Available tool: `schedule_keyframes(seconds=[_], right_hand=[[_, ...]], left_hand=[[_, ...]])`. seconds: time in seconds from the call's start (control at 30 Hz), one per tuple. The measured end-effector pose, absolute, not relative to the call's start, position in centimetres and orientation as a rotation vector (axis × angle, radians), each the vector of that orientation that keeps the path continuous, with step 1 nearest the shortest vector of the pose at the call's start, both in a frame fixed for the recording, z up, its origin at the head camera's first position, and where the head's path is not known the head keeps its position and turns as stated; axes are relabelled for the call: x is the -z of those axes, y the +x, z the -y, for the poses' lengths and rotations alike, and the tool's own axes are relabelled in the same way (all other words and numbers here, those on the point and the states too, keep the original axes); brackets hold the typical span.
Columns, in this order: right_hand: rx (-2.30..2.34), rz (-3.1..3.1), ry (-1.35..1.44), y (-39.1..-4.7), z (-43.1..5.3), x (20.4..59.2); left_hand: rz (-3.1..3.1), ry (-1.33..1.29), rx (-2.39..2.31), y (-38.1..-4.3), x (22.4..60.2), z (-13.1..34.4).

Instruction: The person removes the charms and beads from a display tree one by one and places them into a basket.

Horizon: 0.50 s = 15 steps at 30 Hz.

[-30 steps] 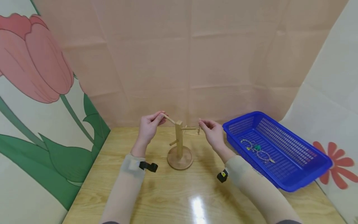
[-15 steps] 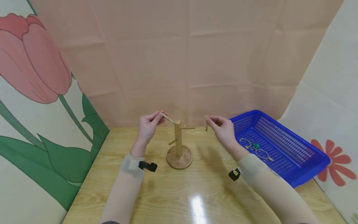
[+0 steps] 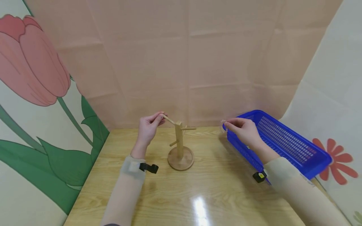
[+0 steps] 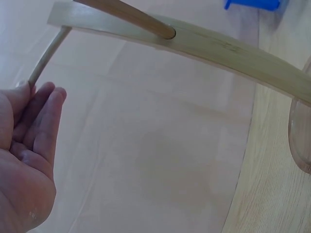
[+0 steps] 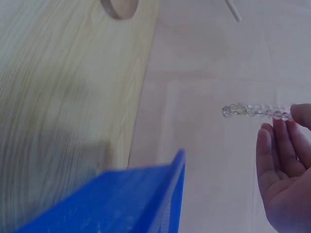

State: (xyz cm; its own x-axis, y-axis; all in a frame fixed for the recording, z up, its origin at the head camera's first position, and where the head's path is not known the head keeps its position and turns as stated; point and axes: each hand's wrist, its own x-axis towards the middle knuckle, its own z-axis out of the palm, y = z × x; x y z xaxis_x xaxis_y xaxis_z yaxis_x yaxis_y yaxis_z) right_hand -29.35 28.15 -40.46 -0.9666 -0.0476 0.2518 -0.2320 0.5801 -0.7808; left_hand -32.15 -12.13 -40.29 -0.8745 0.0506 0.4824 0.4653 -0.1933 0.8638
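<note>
A wooden stand (image 3: 179, 141) with several pegs and a round base rises from the table. My left hand (image 3: 148, 127) pinches the end of its upper left peg (image 4: 48, 54) between thumb and fingers. Off to the right, my right hand (image 3: 244, 130) holds a clear beaded bracelet (image 5: 255, 110) by thumb and fingertips. In the head view the bracelet dangles just left of the blue basket's near left corner, apart from the stand. The right hand and forearm hide part of the basket.
The blue plastic basket (image 3: 320, 161) with mesh walls stands on the right of the wooden table (image 3: 158, 197). A pinkish cloth backdrop (image 3: 147, 62) hangs behind the table. Flower-printed panels flank both sides.
My right hand has carried the bracelet rightward, away from the stand's right peg and over to the basket's edge. The left hand keeps its pinch on the peg.
</note>
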Motion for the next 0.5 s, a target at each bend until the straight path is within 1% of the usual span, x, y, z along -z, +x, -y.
schedule_keyframes(seconds=[0.5], right_hand=[[-1.189,2.750,0.050,-28.0,-35.7,41.4]], left_hand=[[1.786,-0.599,2.137,-32.2,40.5,12.0]])
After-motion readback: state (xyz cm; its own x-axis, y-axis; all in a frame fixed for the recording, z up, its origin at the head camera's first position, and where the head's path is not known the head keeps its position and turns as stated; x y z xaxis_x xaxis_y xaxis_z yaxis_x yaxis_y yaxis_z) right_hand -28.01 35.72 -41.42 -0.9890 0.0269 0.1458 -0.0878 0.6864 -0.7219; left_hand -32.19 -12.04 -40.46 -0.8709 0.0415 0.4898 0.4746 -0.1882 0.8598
